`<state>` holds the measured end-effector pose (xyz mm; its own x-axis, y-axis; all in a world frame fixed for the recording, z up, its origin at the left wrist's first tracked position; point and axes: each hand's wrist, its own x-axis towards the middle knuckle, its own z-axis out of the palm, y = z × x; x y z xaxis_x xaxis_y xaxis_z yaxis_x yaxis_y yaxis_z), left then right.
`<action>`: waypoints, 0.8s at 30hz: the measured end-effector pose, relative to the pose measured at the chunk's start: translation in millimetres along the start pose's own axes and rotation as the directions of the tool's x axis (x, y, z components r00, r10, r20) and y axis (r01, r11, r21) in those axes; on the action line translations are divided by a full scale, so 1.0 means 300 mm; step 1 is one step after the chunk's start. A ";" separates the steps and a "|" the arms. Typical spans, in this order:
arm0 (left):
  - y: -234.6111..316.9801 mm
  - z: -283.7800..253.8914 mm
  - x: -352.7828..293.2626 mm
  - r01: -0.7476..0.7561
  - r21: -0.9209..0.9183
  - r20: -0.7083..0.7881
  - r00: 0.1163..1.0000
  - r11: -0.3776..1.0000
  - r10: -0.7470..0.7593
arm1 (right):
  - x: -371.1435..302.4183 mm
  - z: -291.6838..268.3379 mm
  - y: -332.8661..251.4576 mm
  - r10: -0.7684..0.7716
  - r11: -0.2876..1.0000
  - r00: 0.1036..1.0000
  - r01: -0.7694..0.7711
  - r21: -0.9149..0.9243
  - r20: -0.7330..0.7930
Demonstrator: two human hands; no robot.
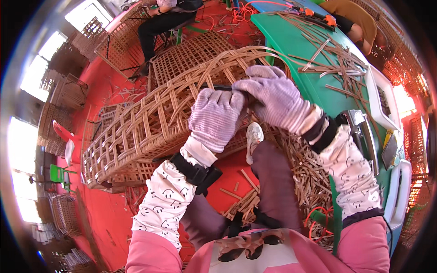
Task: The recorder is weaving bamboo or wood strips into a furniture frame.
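A large woven rattan frame (150, 118), with open diagonal weave and a braided edge, slants across my lap from lower left to upper right. My left hand (216, 119), in a pale ribbed glove, is closed against its near upper edge; what lies inside the fingers is hidden. Beside it my right hand (275, 96), gloved alike, has its fingers bent around the end of a thin dark bar (217, 87). The bar runs just above the left knuckles. A loose rattan strip (268, 49) arcs from the frame over the right hand.
On my right, a green table (314, 88) bears cut rattan strips (348, 75), a white tray (383, 98) and orange-handled tools (321, 18). Scraps (309, 168) litter the red floor (111, 223). Another person (157, 34) sits at the far left, near stacked woven panels.
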<state>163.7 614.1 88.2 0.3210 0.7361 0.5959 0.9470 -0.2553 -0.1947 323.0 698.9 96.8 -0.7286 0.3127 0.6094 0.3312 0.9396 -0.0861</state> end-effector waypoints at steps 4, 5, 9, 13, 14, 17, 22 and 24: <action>-0.028 0.008 0.020 -0.033 -0.027 -0.046 0.998 0.999 0.032 | 0.024 0.024 0.028 -0.015 1.000 1.000 0.015 0.003 -0.013; -0.027 0.009 0.020 -0.024 -0.036 -0.034 0.999 0.999 0.023 | 0.024 0.030 0.032 -0.024 1.000 1.000 0.024 -0.001 -0.018; -0.028 0.002 0.030 -0.020 -0.085 -0.031 0.999 0.996 0.017 | 0.030 0.046 0.063 -0.055 0.998 0.998 0.054 0.042 0.018; -0.024 -0.010 0.036 -0.009 -0.092 0.079 0.997 0.996 0.016 | 0.029 0.053 0.089 -0.096 0.995 0.995 0.096 -0.010 0.035; -0.026 -0.011 0.041 -0.006 -0.099 0.092 0.996 0.995 0.015 | 0.030 0.057 0.090 -0.094 0.995 0.995 0.095 -0.009 0.032; -0.030 -0.021 0.050 0.014 -0.137 0.175 0.985 0.991 0.010 | 0.036 0.071 0.094 -0.089 0.996 0.995 0.088 0.016 0.041; -0.026 -0.043 0.056 -0.048 -0.107 0.128 0.990 0.993 0.062 | 0.028 0.081 0.092 -0.120 0.992 0.991 0.122 0.019 -0.060; -0.020 -0.043 0.053 -0.033 -0.129 0.133 0.990 0.991 0.050 | 0.017 0.079 0.089 -0.121 0.991 0.983 0.128 0.042 -0.139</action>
<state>163.1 619.2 108.9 0.3666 0.7993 0.4762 0.9268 -0.3585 -0.1118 313.9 728.9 79.0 -0.6729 0.1745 0.7188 0.2098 0.9769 -0.0407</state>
